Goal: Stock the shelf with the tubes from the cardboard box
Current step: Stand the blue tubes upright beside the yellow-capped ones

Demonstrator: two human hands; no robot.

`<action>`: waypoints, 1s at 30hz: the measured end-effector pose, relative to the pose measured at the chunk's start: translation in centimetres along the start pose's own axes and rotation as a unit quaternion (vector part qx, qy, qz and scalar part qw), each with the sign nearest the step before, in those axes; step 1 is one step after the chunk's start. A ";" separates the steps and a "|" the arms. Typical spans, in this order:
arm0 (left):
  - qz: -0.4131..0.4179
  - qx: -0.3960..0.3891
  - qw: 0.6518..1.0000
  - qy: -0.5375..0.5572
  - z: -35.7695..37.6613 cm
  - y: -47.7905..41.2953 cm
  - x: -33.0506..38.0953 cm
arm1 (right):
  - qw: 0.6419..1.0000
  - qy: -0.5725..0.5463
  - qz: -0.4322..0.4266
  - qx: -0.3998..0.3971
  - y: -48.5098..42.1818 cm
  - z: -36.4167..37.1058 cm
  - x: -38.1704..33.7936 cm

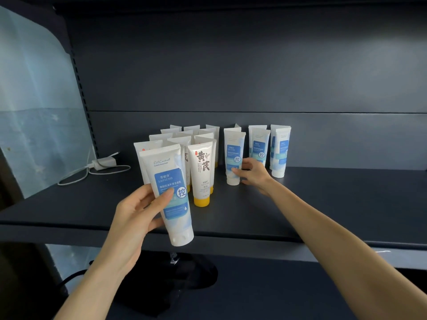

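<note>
My left hand [141, 211] holds a white tube with a blue label [172, 197], cap down, in front of the shelf's front edge. My right hand [253, 173] reaches onto the dark shelf [323, 204] and grips the lower part of a standing blue-label tube [234, 155]. More blue-label tubes [279, 150] stand upright to its right. A cluster of white tubes with yellow caps [202, 172] stands in rows at the shelf's middle. The cardboard box is not in view.
A white charger with its cable [101, 163] lies on the shelf at the left. A black object [175, 280] sits on the lower shelf below my left hand. The shelf's back panel [231, 65] rises behind the tubes.
</note>
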State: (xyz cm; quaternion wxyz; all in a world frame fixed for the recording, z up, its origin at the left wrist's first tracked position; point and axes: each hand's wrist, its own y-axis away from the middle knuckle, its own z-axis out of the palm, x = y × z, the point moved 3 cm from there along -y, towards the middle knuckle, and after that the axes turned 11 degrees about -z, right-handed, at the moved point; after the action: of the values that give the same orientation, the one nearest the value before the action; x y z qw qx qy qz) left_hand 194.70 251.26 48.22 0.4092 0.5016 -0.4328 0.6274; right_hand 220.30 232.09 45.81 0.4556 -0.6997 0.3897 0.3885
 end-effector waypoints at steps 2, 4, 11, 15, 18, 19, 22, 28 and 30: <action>0.005 -0.004 1.000 0.000 -0.2 0.3 0.4 | 1.000 0.012 -0.007 0.011 0.4 -0.2 -0.3; 0.008 -0.003 1.000 0.003 -0.2 0.4 0.8 | 0.998 0.054 -0.025 0.032 1.2 -0.5 -1.0; 0.024 -0.017 1.000 0.005 1.7 0.7 1.7 | 0.985 0.098 -0.122 0.072 7.4 -0.6 -5.0; 0.025 -0.018 0.999 -0.014 3.7 0.3 1.7 | 0.980 0.054 -0.180 0.062 12.4 -0.3 -7.7; 0.033 -0.020 0.999 -0.030 5.5 -0.1 1.6 | 0.980 0.033 -0.194 0.044 16.1 0.0 -9.1; 0.040 -0.020 0.998 -0.034 6.0 -0.2 1.5 | 0.980 0.030 -0.196 0.031 17.3 0.2 -9.3; 0.060 -0.026 0.997 -0.049 7.7 -0.3 1.3 | 0.978 0.034 -0.205 0.000 19.7 0.7 -9.3; 0.092 -0.058 0.993 -0.038 10.8 0.1 0.6 | 0.972 0.066 -0.214 0.065 21.3 0.7 -8.9; 0.106 -0.059 0.992 -0.037 11.5 0.3 0.3 | 0.967 0.079 -0.216 0.108 21.5 0.3 -8.8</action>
State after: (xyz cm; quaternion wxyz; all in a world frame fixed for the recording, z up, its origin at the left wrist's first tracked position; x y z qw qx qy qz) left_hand 197.55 240.27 49.85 0.3531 0.4506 -0.5347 0.6216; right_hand 197.46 228.07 46.44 0.5696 -0.7423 0.3034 0.1801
